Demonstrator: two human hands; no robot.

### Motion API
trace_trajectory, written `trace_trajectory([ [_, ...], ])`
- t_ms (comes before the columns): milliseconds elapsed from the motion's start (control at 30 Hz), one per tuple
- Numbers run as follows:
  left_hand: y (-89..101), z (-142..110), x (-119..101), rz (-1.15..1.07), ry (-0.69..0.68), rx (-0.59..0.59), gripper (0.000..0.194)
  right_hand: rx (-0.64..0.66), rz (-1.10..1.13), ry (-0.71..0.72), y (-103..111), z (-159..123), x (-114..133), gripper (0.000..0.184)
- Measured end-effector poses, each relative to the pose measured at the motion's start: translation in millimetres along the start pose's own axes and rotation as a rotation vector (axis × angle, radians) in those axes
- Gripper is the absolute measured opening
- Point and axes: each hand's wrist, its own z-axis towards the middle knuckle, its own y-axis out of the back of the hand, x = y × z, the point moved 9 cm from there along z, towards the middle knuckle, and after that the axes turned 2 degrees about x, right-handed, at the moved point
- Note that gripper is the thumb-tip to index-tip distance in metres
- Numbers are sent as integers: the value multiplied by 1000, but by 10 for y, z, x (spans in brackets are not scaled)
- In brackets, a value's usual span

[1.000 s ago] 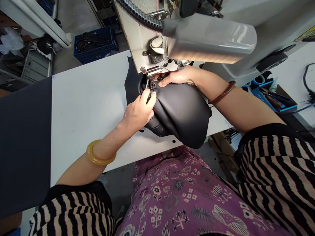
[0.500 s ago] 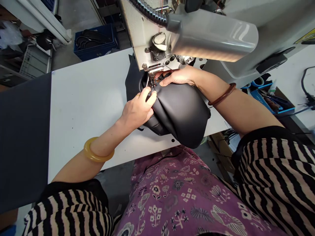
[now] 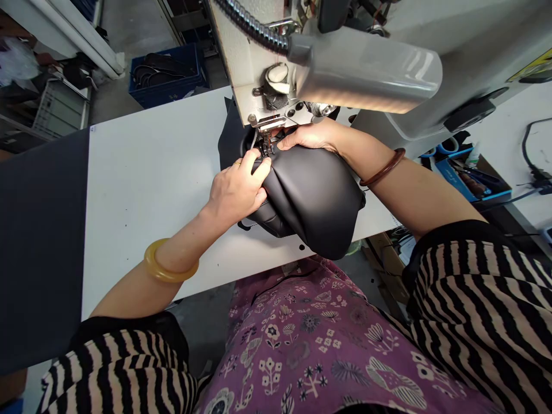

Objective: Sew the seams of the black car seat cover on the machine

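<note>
Head view: barely any shift over the last second. Your left hand (image 3: 235, 190) pinches the black material (image 3: 319, 190), index fingertip now slightly closer to the presser foot (image 3: 266, 146); likely a small feed or re-align. Your right hand (image 3: 311, 137) stays put, thumb on the material; other fingers mostly hidden, can't tell their grip. Material's at the foot, bunched over the white table (image 3: 142, 184).

Smooth black material (image 3: 319, 192) lies bunched on the white bench (image 3: 142, 190), partly beneath the presser foot (image 3: 266, 144). Deep folds crease it; its rounded near end reaches past the bench's edge.
</note>
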Motion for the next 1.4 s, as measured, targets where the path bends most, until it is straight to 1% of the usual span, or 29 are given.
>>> trace_trajectory([
  [100, -15, -10, 25, -4, -7, -14, 56, -9, 31, 25, -2, -18, 27, 16],
  [233, -31, -29, 78, -9, -17, -41, 52, -59, 116, 29, 8, -73, 64, 23],
  [333, -13, -34, 99, 5, -37, -63, 52, -69, 167, 4, -8, -99, 56, 24],
  [533, 31, -20, 108, 64, -54, -62, 52, -86, 213, -17, -15, -104, 26, 22],
  [633, 18, -24, 103, 53, -53, -66, 51, -101, 193, -21, -15, -94, 5, 23],
  [733, -3, -34, 74, 54, -45, -71, 51, -84, 145, -18, -25, -72, -24, 27],
  [833, -31, -53, 36, 65, -20, -49, 53, -77, -56, 39, -8, -117, 33, 25],
  [900, -43, -85, 11, 62, -10, -37, 55, -108, -281, 92, 2, -244, 134, 23],
  [967, -37, -134, -18, 37, -16, -53, 57, -144, -537, 157, -57, -454, 263, 32],
  [1033, -10, -181, -47, -8, -27, -105, 55, -150, -735, 220, -221, -695, 346, 41],
  [1067, 13, -195, -65, -33, -32, -143, 53, -152, -795, 247, -323, -811, 357, 44],
  [1133, 72, -188, -122, -96, -44, -232, 48, -170, -846, 306, -527, -1007, 336, 49],
  [1200, 124, -120, -196, -182, -48, -295, 47, -215, -856, 358, -680, -1151, 275, 50],
  [1233, 135, -64, -230, -224, -38, -302, 46, -237, -856, 378, -732, -1209, 238, 50],
  [1300, 136, 69, -274, -283, 16, -280, 41, -248, -829, 403, -799, -1315, 160, 50],
  [1400, 178, 239, -288, -312, 102, -270, 28, -194, -705, 442, -822, -1521, 92, 48],
])
